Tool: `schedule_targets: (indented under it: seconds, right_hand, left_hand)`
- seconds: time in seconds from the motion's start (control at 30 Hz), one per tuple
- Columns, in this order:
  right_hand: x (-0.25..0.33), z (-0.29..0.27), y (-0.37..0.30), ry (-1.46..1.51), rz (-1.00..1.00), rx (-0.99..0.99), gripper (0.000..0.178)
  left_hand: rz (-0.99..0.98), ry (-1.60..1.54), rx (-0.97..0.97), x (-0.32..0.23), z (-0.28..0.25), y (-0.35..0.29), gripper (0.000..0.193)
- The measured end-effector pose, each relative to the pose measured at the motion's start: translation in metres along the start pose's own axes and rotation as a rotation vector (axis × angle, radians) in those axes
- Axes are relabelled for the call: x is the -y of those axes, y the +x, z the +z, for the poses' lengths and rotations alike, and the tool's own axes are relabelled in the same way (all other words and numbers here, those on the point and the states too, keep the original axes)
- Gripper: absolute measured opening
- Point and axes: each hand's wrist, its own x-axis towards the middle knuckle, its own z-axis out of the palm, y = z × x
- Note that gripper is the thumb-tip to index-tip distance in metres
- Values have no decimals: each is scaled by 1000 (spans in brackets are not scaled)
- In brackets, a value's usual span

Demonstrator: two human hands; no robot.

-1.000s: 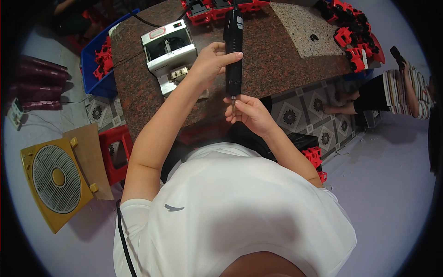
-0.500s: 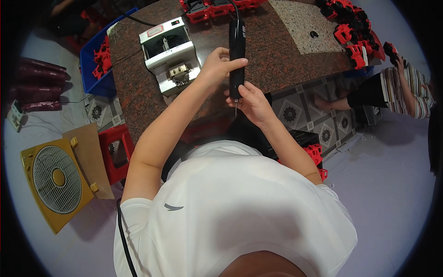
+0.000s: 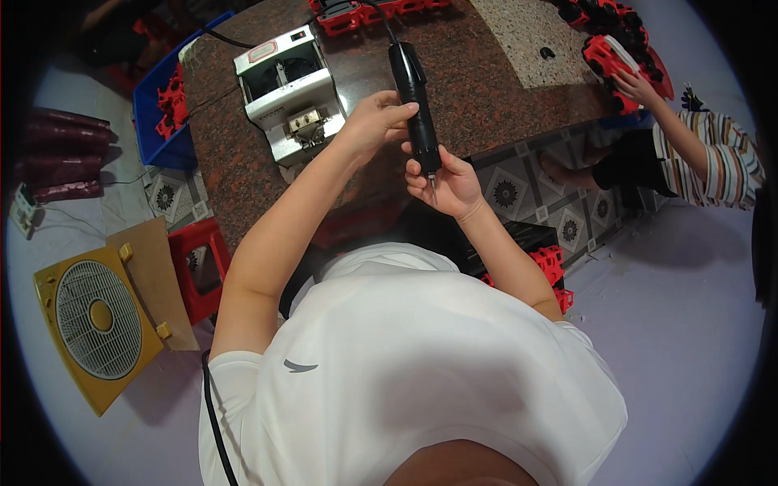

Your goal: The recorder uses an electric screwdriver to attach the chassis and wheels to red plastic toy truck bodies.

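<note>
Black electric screwdriver point(image 3: 415, 105): slim cylindrical body, glossy black, narrowing toward the lower end into a short metal bit. Orientation roughly upright in the head view, bit end pointing down toward the person, slightly tilted. A dark cable leaves the top end and runs up across the brown granite-patterned tabletop. Tool is lifted off the surface, positioned over the table's near edge, just right of a white box-shaped machine. Grasped around mid-body on its left side; bit tip sits against fingers below it. Bit detail too small to resolve.
</note>
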Motion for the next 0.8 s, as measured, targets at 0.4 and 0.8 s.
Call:
schedule_targets:
  seconds: [0.4, 0.8]
  right_hand:
    - [1, 5, 2, 0, 6, 26, 52]
    - [-3, 16, 1, -212, -36, -169, 47]
  left_hand:
    - [39, 45, -55, -2, 6, 2, 53]
    - [118, 421, -153, -6, 9, 2, 38]
